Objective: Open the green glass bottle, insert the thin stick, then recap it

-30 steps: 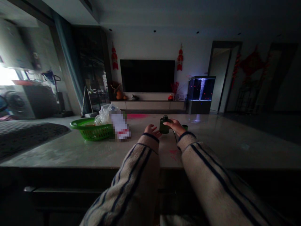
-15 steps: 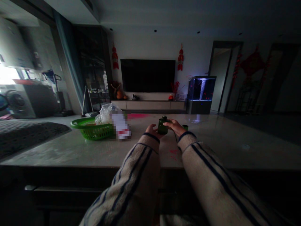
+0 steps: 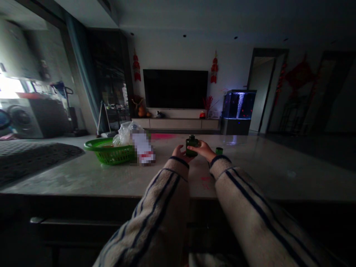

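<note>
- Dark green glass-like bottle (image 3: pixel 190 143), one, upright with its neck uppermost, held above the table in front of the person, between the two hands.
- Right hand (image 3: pixel 205 150), one of two, clasped on the bottle from the right, its thumb across the near side.
- Left hand (image 3: pixel 179 151), thumb raised and fingers curved, at the bottle's lower left; I cannot tell whether it grips the bottle or only cups beside it.
- Two cream sleeves with dark stripes, one on each arm.
- One small green cylindrical piece (image 3: pixel 219 151) standing on the table just beyond the right wrist.
- One pale, glossy table (image 3: pixel 278 167) under all this, with two pink patches, one at the far edge and one near the right sleeve.
- One green plastic basket (image 3: pixel 115 157) on the table, well to the left, with one clear plastic bag (image 3: pixel 125 133) in it and one blurred white packet (image 3: pixel 143 148) against its right side.
- One wall-mounted television (image 3: pixel 175 89) beyond, flanked by two red hanging ornaments (image 3: pixel 136 68), above one low cabinet (image 3: pixel 175 124).
- One lit aquarium (image 3: pixel 239 105) right of the cabinet.
</note>
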A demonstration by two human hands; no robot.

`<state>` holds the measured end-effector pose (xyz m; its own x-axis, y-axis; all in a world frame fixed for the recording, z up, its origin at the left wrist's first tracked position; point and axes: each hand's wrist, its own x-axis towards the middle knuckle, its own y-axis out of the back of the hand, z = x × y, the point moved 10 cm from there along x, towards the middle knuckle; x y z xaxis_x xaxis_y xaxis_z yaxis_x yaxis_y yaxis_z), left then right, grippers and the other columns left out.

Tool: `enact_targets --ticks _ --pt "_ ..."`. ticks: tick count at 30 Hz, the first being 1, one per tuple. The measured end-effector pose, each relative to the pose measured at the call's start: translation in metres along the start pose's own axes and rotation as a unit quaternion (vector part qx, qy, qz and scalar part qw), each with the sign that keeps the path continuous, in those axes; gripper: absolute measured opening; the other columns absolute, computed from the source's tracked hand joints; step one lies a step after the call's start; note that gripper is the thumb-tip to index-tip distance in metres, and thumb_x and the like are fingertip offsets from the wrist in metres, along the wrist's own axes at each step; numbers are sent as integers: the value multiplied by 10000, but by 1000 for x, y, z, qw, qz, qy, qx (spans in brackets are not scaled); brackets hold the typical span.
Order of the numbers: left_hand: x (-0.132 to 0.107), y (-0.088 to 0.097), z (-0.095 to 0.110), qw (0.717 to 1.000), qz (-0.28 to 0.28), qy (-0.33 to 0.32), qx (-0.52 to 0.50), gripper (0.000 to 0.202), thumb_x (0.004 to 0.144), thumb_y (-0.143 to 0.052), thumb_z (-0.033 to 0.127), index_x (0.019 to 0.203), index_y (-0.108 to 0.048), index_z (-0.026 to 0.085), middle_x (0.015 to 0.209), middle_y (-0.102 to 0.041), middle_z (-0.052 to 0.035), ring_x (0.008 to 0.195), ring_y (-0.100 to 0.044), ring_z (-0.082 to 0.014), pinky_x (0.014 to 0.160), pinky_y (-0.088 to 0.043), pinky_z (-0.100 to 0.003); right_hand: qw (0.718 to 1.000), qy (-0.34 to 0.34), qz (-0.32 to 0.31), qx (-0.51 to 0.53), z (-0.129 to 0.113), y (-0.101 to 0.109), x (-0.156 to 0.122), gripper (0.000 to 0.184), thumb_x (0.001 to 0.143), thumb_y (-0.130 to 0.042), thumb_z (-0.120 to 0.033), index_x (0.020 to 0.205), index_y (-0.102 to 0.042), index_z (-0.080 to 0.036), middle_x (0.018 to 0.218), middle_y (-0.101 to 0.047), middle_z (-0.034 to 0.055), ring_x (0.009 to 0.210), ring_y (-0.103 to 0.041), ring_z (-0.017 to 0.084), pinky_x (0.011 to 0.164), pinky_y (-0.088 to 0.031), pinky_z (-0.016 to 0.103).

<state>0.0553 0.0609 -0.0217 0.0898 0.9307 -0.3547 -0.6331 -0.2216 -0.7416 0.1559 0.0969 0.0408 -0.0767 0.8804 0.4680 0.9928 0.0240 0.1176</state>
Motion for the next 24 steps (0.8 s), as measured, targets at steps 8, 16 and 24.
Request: enact_targets --ticks 8,16,24 --pt "1 1 5 1000 8 -16 16 317 802 -388 355 1011 -453 125 862 -528 -136 771 -585 -257 597 -498 -400 998 14 39 -41 1 6 0 554 436 -757 -428 877 -566 -152 878 -642 74 800 -594 172 755 -452 320" --pt "12 28 23 986 93 -66 120 210 785 -400 350 873 -490 182 905 -510 -105 798 -547 -225 630 -443 -347 999 0 14 -35 10 8 5 490 493 -752 -328 903 -564 -136 910 -636 76 831 -589 173 798 -447 340" --pt "16 37 25 983 111 -68 129 204 781 -394 339 854 -524 199 936 -519 -95 781 -525 -198 615 -413 -302 994 -19 -110 -3 19 -11 9 452 478 -770 -231 875 -575 -143 872 -643 40 844 -587 165 860 -422 354"
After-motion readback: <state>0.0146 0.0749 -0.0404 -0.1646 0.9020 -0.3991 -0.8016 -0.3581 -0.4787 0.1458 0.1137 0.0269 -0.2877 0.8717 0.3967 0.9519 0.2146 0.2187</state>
